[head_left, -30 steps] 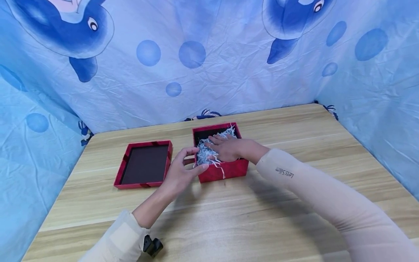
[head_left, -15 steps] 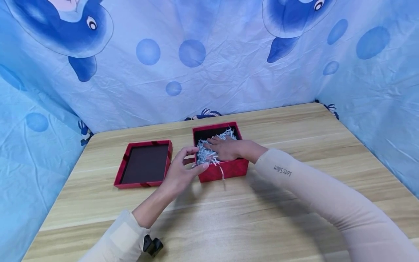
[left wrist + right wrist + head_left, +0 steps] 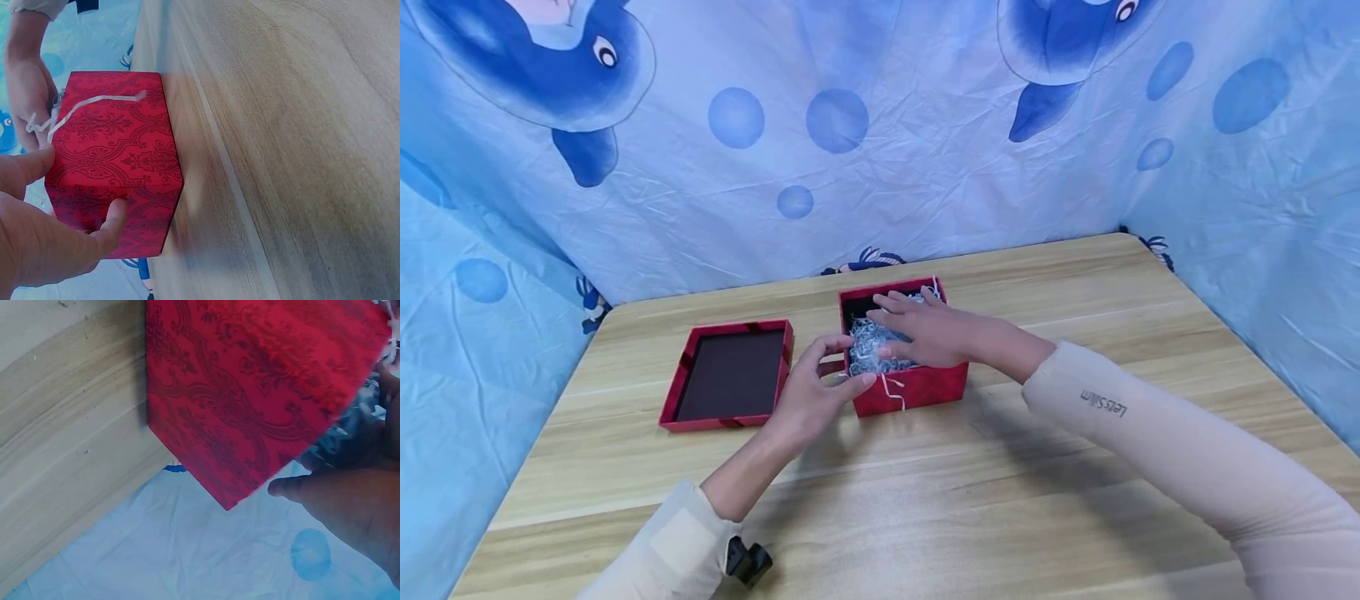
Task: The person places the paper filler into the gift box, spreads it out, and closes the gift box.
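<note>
A red patterned box point(image 3: 917, 393) stands without its lid on the table, filled with pale blue and white shredded paper point(image 3: 865, 343). My left hand point(image 3: 811, 396) holds the box at its near left corner, thumb at the front rim and fingers curved along the left side. In the left wrist view, the box's patterned walls point(image 3: 112, 137) fill the space by that hand. My right hand point(image 3: 921, 329) is spread palm down over the shredded paper, fingers nearly straight. A white paper strip point(image 3: 893, 392) hangs over the front wall. The right wrist view shows the box's outer side point(image 3: 244, 381).
Left of the box, a red box lid point(image 3: 726, 375) lies with its dark inside facing up. Behind the wooden table point(image 3: 925, 500) hangs a blue curtain point(image 3: 917, 183) with dolphin prints. A small black device point(image 3: 748, 562) is fixed to the left sleeve.
My right hand has lifted from the shredded paper and shifted slightly right, fingers spread. The loose strip over the front wall hangs differently. My left hand has stayed at the box corner.
</note>
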### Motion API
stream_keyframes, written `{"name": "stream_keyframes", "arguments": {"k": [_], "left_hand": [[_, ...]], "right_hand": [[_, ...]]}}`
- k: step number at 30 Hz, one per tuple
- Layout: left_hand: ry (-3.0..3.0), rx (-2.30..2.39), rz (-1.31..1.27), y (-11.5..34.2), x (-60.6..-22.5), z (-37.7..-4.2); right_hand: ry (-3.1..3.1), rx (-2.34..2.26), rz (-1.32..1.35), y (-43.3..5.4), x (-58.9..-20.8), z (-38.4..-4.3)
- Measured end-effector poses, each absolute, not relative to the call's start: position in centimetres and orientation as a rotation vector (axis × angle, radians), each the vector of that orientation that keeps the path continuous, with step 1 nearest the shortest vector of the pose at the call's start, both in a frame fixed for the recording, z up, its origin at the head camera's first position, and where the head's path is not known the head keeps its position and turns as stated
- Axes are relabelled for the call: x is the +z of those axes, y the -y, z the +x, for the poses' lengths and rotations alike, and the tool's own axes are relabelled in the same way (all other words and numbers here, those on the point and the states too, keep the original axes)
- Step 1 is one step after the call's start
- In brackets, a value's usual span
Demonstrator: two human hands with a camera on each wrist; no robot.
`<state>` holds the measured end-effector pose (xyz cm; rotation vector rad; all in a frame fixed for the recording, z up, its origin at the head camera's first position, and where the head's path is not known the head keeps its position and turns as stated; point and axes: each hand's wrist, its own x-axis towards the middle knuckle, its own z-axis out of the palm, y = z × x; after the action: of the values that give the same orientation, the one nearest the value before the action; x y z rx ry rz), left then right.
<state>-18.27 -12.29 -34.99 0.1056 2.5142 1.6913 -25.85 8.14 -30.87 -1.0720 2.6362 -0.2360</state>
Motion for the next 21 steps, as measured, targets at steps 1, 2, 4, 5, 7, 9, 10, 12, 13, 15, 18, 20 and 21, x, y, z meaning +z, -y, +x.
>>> {"name": "stream_keyframes", "arguments": {"k": [1, 2, 4, 5, 7, 9, 10, 12, 13, 15, 18, 20, 21], "left_hand": [[-2.516, 1.690, 0.105, 12.3, -35.0, -18.3], [-2.515, 1.693, 0.107, 12.3, -35.0, -18.3], [-2.513, 1.698, 0.106, 12.3, -35.0, -18.3], [-2.513, 1.698, 0.111, 12.3, -35.0, -18.3], [-2.511, 1.701, 0.108, 12.3, -35.0, -18.3], [-2.513, 1.699, 0.104, 12.3, -35.0, -18.3], [-2.514, 1.698, 0.106, 12.3, -35.0, -18.3], [-2.516, 1.698, 0.100, 12.3, -35.0, -18.2], [-2.516, 1.700, 0.103, 12.3, -35.0, -18.2], [-2.514, 1.707, 0.108, 12.3, -35.0, -18.2], [-2.512, 1.714, 0.105, 12.2, -35.0, -18.2], [-2.512, 1.711, 0.105, 12.2, -35.0, -18.2], [-2.511, 1.709, 0.106, 12.2, -35.0, -18.2]], "right_hand": [[-2.643, -0.250, -1.086, -8.3, -30.7, -25.5], [-2.649, -0.267, -1.094, -8.5, -30.6, -25.2], [-2.658, -0.288, -1.109, -8.9, -30.5, -24.6], [-2.660, -0.299, -1.113, -9.0, -30.4, -24.3], [-2.659, -0.316, -1.120, -9.4, -30.4, -23.8], [-2.661, -0.327, -1.131, -9.7, -30.5, -23.3], [-2.664, -0.329, -1.139, -9.8, -30.6, -23.0], [-2.678, -0.318, -1.169, -10.1, -30.9, -22.7], [-2.690, -0.304, -1.178, -10.2, -31.1, -22.5], [-2.716, -0.282, -1.192, -10.3, -31.6, -22.2], [-2.743, -0.266, -1.184, -10.3, -32.2, -21.9], [-2.742, -0.287, -1.175, -10.3, -32.5, -21.9], [-2.739, -0.289, -1.171, -10.3, -32.5, -21.9]]}}
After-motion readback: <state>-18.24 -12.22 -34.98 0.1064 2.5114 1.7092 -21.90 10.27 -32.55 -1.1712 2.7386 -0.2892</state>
